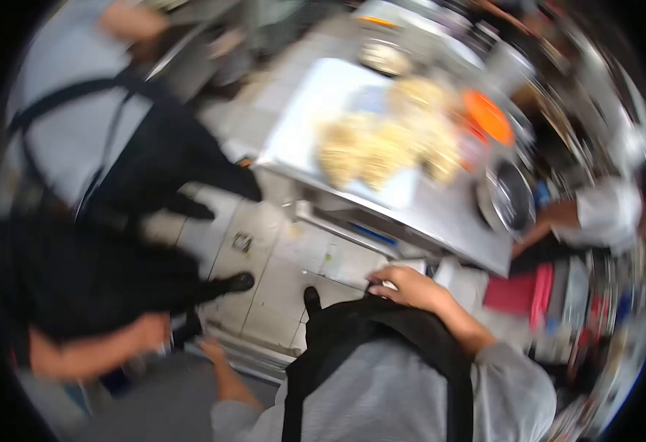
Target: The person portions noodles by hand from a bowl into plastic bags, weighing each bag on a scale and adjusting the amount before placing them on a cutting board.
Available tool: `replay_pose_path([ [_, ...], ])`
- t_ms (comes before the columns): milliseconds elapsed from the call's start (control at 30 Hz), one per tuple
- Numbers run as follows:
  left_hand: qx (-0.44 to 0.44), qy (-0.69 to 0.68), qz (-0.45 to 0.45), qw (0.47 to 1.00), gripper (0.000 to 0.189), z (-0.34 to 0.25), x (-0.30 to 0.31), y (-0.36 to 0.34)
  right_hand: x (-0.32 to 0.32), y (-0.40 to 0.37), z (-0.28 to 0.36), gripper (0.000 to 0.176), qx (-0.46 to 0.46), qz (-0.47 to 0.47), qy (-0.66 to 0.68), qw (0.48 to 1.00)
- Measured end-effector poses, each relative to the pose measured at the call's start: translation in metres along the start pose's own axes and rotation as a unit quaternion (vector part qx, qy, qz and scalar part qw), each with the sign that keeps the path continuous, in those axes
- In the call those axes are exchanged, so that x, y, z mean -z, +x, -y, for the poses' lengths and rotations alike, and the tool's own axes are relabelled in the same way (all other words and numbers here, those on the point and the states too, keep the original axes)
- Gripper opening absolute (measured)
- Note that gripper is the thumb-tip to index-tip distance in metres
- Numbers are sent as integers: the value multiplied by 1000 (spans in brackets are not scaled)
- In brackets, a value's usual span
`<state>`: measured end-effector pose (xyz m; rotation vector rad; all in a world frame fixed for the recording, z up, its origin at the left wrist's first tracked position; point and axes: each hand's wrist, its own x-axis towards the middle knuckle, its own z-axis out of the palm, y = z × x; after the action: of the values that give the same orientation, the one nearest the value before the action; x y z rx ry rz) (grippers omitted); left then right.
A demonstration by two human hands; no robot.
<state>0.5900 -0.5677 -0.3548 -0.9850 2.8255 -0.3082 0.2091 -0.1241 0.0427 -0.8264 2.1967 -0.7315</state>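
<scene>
My right hand (404,286) is in front of my black apron (382,317), its fingers curled at a small dark thing that I cannot make out. My left hand (214,352) reaches out to the left, low beside a metal edge (253,361); its fingers are smeared by motion. Close to it, a co-worker's hand (155,333) is beside a dark object with a pale edge, too blurred to name. Ahead of me, several yellowish heaps of food (374,151), seemingly in clear bags, lie on a white cutting board (297,121).
A steel table (455,221) carries the board, a metal bowl (508,197), an orange lid (488,118) and a tub (383,57). Co-workers in black aprons (153,147) stand at left; another person's arm (551,225) is at right. Tiled floor (264,258) lies between.
</scene>
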Motion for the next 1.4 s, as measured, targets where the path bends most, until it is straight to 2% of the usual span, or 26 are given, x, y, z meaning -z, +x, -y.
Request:
replay_pose_path([
  [33,-90,50,-106,989,31,-55,20,-20,5,-10,6,35,-53,12,-21,998],
  [67,5,-141,88,986,32,-44,21,-20,2,-23,2,36,-62,-2,-31,998],
  [100,17,-206,165,964,33,-25,50,12,0,-30,-10,38,-64,-16,-30,997],
  [233,-137,-226,242,933,41,-8,160,60,24,-74,-42,33,-182,-57,95,977],
  [267,-203,-218,259,919,44,-5,185,66,19,-88,-88,29,-93,-189,76,975],
  [300,-294,-210,277,890,46,-9,215,74,37,-102,-103,30,-175,-245,228,926],
  [333,-395,-204,279,851,49,-24,241,78,54,-118,-115,31,-270,-305,284,868],
  [400,-527,-196,248,789,54,-92,259,70,70,-143,-164,47,-277,-478,498,668],
  [433,-555,-200,224,776,57,-120,268,66,78,-156,-189,56,-227,-493,585,603],
  [467,-274,-230,272,893,59,-158,194,50,82,-160,-206,60,-187,-505,630,559],
  [500,45,-310,242,918,61,-196,127,34,86,-166,-220,64,-148,-517,672,509],
  [533,67,-335,218,914,77,-207,123,48,92,-169,-228,64,-148,-511,677,509],
  [600,-3,-447,254,858,73,-240,168,68,100,-165,-239,65,-79,-492,726,474],
  [667,-22,-411,194,890,71,-285,200,67,105,-158,-260,51,-79,-481,733,475],
  [733,-67,-371,179,909,69,-325,187,71,109,-157,-292,32,-72,-482,719,495],
  [800,-113,-390,152,901,68,-370,207,52,114,-171,-316,28,-67,-481,714,505],
  [933,-87,-462,238,850,68,-430,294,5,125,-211,-324,22,-76,-490,687,531],
  [1000,-112,-388,198,893,69,-426,297,-14,133,-230,-327,22,-52,-490,685,536],
  [1067,-122,-263,167,942,73,-382,245,-25,137,-236,-332,22,-55,-508,675,532],
  [1133,-58,-179,251,950,77,-327,221,-46,143,-237,-346,22,-50,-529,653,540],
  [1167,39,-130,333,933,80,-312,236,-56,147,-234,-352,22,-47,-526,654,542],
  [1200,86,-195,340,916,76,-290,234,-70,154,-228,-359,23,-47,-534,656,532],
  [1233,-115,-95,285,947,70,-254,185,-81,163,-222,-365,24,-47,-541,658,522],
  [1267,33,-158,342,926,70,-213,169,-102,177,-214,-368,28,-49,-530,668,519],
  [1300,77,-167,362,914,69,-205,174,-114,192,-203,-371,32,-3,-497,691,525],
  [1400,137,-197,386,891,67,-206,189,-139,241,-159,-373,34,0,-474,735,485],
])
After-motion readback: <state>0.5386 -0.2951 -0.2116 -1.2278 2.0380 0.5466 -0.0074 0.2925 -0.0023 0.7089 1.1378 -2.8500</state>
